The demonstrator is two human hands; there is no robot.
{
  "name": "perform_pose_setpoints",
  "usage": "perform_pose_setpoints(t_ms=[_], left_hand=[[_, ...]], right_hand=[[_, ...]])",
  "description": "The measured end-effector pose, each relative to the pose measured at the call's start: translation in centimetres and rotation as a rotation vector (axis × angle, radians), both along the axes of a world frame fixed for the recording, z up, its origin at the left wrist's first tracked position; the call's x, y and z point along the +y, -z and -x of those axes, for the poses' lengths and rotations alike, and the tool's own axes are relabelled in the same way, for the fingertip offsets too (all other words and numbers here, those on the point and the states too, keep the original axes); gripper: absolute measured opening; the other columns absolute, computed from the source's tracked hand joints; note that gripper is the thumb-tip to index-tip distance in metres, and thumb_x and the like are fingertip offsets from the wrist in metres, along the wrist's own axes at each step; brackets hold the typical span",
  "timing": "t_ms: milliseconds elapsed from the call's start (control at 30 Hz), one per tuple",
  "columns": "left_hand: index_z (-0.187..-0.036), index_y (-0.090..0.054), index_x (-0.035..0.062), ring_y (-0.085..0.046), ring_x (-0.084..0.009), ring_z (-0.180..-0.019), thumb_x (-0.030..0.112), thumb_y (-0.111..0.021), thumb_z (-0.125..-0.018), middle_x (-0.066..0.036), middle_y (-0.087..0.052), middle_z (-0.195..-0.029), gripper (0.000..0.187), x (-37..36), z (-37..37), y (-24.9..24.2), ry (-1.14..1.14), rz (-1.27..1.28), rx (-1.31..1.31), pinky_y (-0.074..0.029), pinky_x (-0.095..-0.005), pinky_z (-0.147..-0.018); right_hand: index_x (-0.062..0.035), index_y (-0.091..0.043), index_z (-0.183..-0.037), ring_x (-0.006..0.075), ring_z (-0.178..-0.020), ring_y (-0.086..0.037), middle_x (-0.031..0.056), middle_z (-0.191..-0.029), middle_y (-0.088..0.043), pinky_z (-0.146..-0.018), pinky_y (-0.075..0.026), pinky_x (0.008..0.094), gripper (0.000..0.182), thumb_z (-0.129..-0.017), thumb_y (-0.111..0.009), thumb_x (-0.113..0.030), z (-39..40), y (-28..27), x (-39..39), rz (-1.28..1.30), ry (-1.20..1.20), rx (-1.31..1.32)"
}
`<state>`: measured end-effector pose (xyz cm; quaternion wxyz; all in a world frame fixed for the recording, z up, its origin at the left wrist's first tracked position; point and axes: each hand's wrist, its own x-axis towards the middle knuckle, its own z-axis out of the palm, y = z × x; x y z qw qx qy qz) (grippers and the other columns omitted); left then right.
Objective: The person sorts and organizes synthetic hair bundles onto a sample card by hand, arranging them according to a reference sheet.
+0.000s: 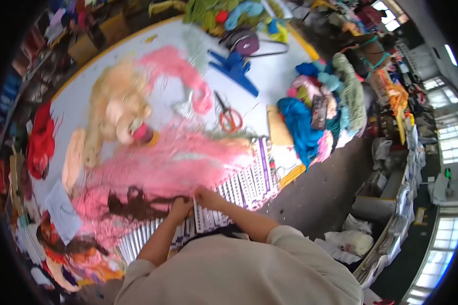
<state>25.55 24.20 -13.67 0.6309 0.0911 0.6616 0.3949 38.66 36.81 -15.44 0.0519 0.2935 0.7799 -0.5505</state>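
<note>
left hand [181, 208] closed on loose dark-brown fibre strands [137, 205], likely steadying their ends; right hand [208, 198] close by, grip unclear.

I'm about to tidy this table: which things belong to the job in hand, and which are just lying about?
Likely in the job:
brown strands, at the left hand
pink strands, spread around them
dark-marked white strips, by the right hand

Likely just lying about:
scissors
blue tool
red bundle
</note>
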Motion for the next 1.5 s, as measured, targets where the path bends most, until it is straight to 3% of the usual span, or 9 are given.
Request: perform_pose_setpoints(t_ms=[133, 367, 433, 633, 800, 933, 1133, 1400, 1500], left_hand=[[-0.061, -0.059, -0.0023, -0.056, -0.02, -0.052, 0.022, -0.061, -0.084, -0.013, -0.058, -0.056, 0.033, -0.7, 1.1, -0.6, 0.289, -0.111, 0.814, -0.043, -0.0385, -0.051], [-0.08, -0.061, 0.006, -0.042, -0.0089, -0.05, 0.011, -0.06, -0.085, -0.001, -0.052, -0.063, 0.007, -0.7, 1.4, -3.1, -0.407, -0.04, -0.239, -0.027, -0.0214, -0.043], [-0.08, -0.059, 0.0049, -0.043, -0.0092, -0.051, 0.011, -0.06, -0.086, -0.002, -0.051, -0.063, 0.008, -0.3, 1.4, -4.6, -0.403, -0.065, -0.348, -0.028, -0.0218, -0.043], [-0.087, -0.059, 0.0034, -0.04, -0.0097, -0.047, 0.019, -0.053, -0.089, -0.002, -0.055, -0.068, 0.017, -0.8, 1.4, -4.9, -0.27, -0.169, -0.629, -0.029, -0.0223, -0.043], [-0.096, -0.063, 0.003, -0.039, -0.0089, -0.044, 0.018, -0.054, -0.09, -0.001, -0.053, -0.064, 0.018, -0.9, 0.9, -5.0, -0.24, -0.1, -0.494, -0.027, -0.0222, -0.041], [-0.061, -0.052, 0.0066, -0.034, -0.0086, -0.04, 0.018, -0.054, -0.089, 0.0, -0.043, -0.052, 0.03, -0.3, 0.5, -7.2, -0.233, -0.099, -0.41, -0.024, -0.0237, -0.04], [-0.092, -0.062, 0.0019, -0.043, -0.0094, -0.041, 0.02, -0.051, -0.089, -0.007, -0.061, -0.064, 0.021, 1.0, 0.2, -8.5, -0.051, -0.087, -0.186, -0.028, -0.0229, -0.038], [-0.091, -0.069, 0.0028, -0.053, -0.0098, -0.048, 0.024, -0.06, -0.087, -0.006, -0.068, -0.071, 0.024, 1.0, 0.0, -6.8, 0.295, -0.128, 0.038, -0.041, -0.0258, -0.043], [-0.092, -0.066, -0.0006, -0.061, -0.0203, -0.059, 0.022, -0.059, -0.087, -0.014, -0.067, -0.073, 0.024, -0.5, 0.9, -3.5, 0.451, -0.033, 0.69, -0.049, -0.0331, -0.056]], right_hand=[[-0.0077, -0.057, -0.093, 0.0256, -0.069, -0.065, 0.0117, -0.076, -0.063, -0.064, -0.052, 0.0388, 0.016, -0.089, -0.057, -0.023, -0.2, 0.4, -0.3, -0.101, 0.034, 0.011], [-0.0085, -0.061, -0.101, 0.0255, -0.076, -0.067, 0.0134, -0.083, -0.067, -0.069, -0.053, 0.038, 0.022, -0.088, -0.058, -0.026, 0.0, -0.4, -0.4, -0.02, -0.019, -0.112], [-0.0089, -0.062, -0.098, 0.0335, -0.085, -0.065, 0.0165, -0.092, -0.067, -0.074, -0.052, 0.0416, 0.023, -0.086, -0.057, -0.029, -0.2, -1.2, -0.3, 0.034, 0.026, -0.16], [-0.0087, -0.063, -0.099, 0.0287, -0.077, -0.068, 0.015, -0.084, -0.068, -0.072, -0.053, 0.0393, 0.025, -0.088, -0.055, -0.03, 0.1, -1.7, -0.2, 0.05, -0.022, -0.184], [-0.0027, -0.06, -0.11, 0.0168, -0.066, -0.067, 0.0107, -0.083, -0.069, -0.063, -0.052, 0.0315, 0.04, -0.089, -0.062, -0.036, 0.2, -1.1, -0.6, 0.309, 0.1, -0.149], [0.0003, -0.06, -0.108, 0.0157, -0.064, -0.065, 0.0117, -0.081, -0.068, -0.06, -0.051, 0.0305, 0.041, -0.088, -0.063, -0.036, 0.4, -2.4, -0.6, 0.282, 0.141, -0.181], [0.0, -0.056, -0.117, 0.0095, -0.076, -0.059, 0.0028, -0.09, -0.066, -0.063, -0.045, 0.023, 0.029, -0.09, -0.057, -0.008, 0.8, -3.7, -0.1, 0.508, 0.181, -0.056], [-0.0088, -0.06, -0.115, 0.0073, -0.073, -0.053, -0.0011, -0.089, -0.064, -0.063, -0.039, 0.0222, 0.031, -0.087, -0.067, -0.022, -0.7, -3.4, 1.0, 0.757, 0.232, 0.035], [-0.0018, -0.057, -0.114, 0.0129, -0.074, -0.059, 0.0033, -0.081, -0.061, -0.068, -0.047, 0.0273, 0.039, -0.081, -0.073, -0.016, -0.4, -2.4, 0.2, 0.557, 0.164, -0.008]])
